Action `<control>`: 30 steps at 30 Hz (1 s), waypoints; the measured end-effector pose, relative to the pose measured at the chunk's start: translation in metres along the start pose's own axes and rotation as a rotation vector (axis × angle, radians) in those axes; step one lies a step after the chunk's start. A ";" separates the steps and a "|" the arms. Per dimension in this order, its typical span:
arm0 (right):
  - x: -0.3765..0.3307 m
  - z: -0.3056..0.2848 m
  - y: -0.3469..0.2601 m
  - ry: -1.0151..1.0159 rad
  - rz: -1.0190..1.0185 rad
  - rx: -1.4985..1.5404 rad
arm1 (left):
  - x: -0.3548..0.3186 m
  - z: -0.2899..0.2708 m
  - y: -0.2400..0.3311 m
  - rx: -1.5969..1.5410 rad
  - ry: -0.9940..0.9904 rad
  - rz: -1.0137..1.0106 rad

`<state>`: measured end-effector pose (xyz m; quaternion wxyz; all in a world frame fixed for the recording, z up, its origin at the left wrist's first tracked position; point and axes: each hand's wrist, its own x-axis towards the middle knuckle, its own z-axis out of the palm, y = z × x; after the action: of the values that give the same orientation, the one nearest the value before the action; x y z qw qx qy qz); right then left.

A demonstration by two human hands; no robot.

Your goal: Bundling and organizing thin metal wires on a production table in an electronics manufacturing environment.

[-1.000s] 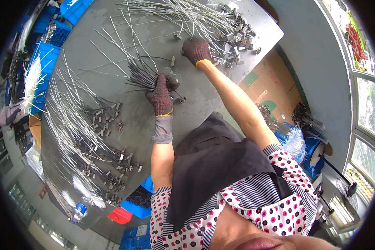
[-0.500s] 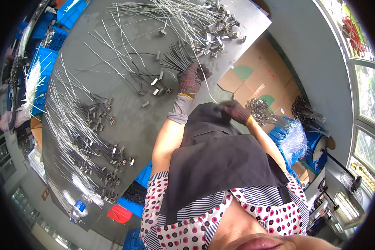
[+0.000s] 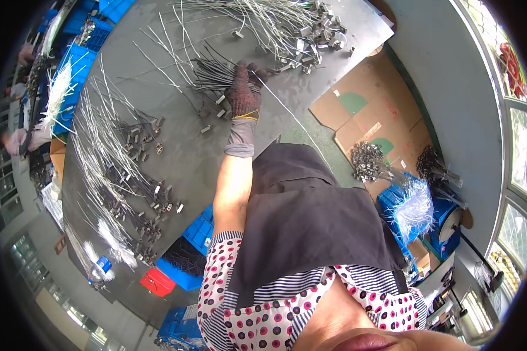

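My left hand [image 3: 243, 96], in a dark red-black knitted glove with a grey cuff, is closed around a bundle of thin dark wires [image 3: 209, 73] above the metal table. The wires fan out to the left of my fingers; their other ends are lost in the grip. From beside this hand a long white wire [image 3: 294, 116] runs down to the right and passes out of sight behind my black apron [image 3: 328, 216]. My right hand is not visible. Close to the left hand lie loose cables with small grey connectors [image 3: 205, 128].
White wires with grey metal connectors [image 3: 322, 44] lie heaped at the table's far right, and another long heap [image 3: 93, 140] at the left. Blue crates [image 3: 199, 231] and a red box [image 3: 157, 282] stand below the near edge. Cardboard [image 3: 386, 111] lies at the right.
My left hand has moved left and slightly farther away with the dark bundle. The right hand, near the white wire's lower end before, has gone out of sight. The wire shows at greater length.
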<state>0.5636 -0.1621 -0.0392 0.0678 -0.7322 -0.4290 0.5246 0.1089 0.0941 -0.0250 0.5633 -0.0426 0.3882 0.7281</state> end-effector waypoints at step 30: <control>0.025 0.006 -0.163 -0.082 -0.156 -0.409 | -0.020 -0.024 0.042 0.088 0.148 0.285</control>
<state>0.4700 -0.0456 0.0297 -0.0592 -0.6733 -0.5843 0.4491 0.0710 0.0606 -0.0100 0.4256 -0.0160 0.4621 0.7779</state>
